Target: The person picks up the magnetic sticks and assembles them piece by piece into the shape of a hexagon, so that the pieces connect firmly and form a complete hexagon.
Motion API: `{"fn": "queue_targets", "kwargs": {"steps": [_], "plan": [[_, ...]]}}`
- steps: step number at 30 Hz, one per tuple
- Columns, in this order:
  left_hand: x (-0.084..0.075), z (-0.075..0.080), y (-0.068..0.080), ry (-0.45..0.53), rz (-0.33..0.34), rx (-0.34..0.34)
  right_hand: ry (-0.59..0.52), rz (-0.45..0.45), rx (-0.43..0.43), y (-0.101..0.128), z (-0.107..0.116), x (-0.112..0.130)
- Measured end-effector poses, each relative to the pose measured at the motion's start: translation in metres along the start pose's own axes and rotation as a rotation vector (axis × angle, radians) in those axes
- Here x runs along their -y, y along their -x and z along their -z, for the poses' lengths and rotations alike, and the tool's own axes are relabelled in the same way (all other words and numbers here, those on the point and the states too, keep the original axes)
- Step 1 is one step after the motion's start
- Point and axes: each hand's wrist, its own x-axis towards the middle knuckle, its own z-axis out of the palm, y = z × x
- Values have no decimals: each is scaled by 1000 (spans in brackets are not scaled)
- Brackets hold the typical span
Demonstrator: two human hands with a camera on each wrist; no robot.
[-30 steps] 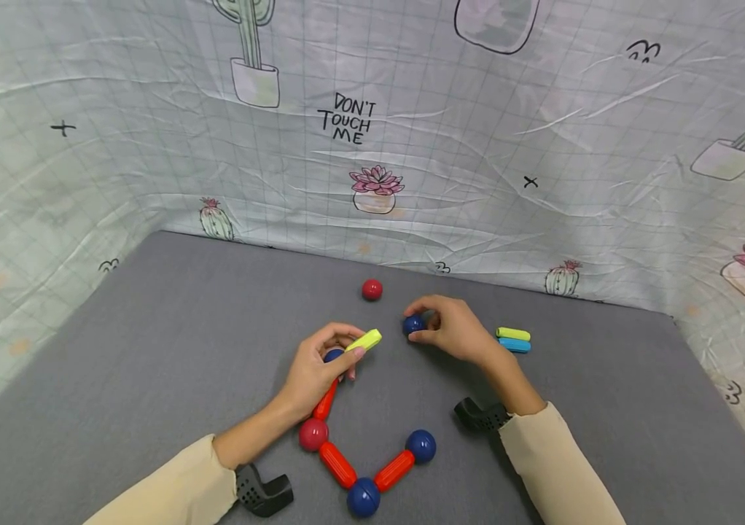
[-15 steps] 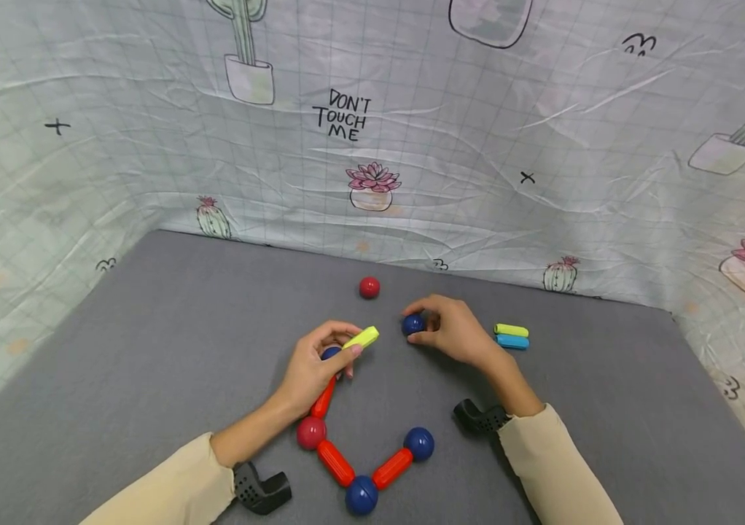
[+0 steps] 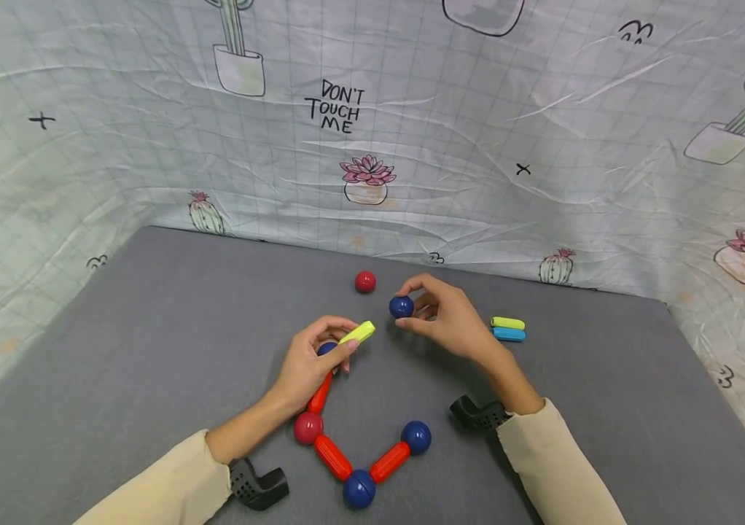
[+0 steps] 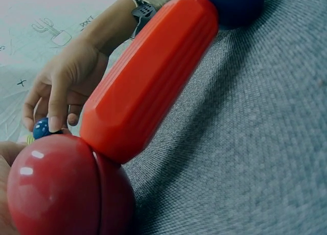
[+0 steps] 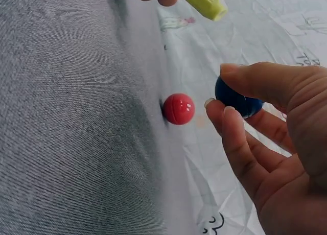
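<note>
Clearly, the person's left hand (image 3: 307, 362) had its grip pinching a yellow stick (image 3: 357, 333) between thumb and fingers, above the desk (image 3: 182, 306). Partly hidden by those fingers was a blue end ball (image 3: 328, 348); whether the stick met it could not be told. Leading from under that hand, away from the back edge, lay a red stick (image 3: 321, 392), a red joint ball (image 3: 308, 428), a second red stick (image 3: 333, 458), a blue corner ball (image 3: 359, 489), a third red stick (image 3: 390, 462) and a blue far ball (image 3: 417, 437). The right hand (image 3: 447, 313) pinched a single blue ball (image 3: 402, 306) with thumb and fingertips, apart from the yellow stick and nearer the back edge. Near that edge rested a loose red ball (image 3: 365, 281). Toward the back right corner, a second yellow stick (image 3: 507, 323) and a blue stick (image 3: 509, 335) lay side by side.
</note>
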Motion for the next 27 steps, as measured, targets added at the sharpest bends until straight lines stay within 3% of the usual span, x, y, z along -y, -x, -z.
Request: {"fn": "queue_targets", "kwargs": {"steps": [12,21,27], "plan": [[1,-2,0,-55,9,-7,13,182,60,0,-7,7],[-1,-2,0,-58,-5,3,31,210,84,0,-10,14],[-1,-2,0,-73,22,2,21,219,94,0,-12,16]]}}
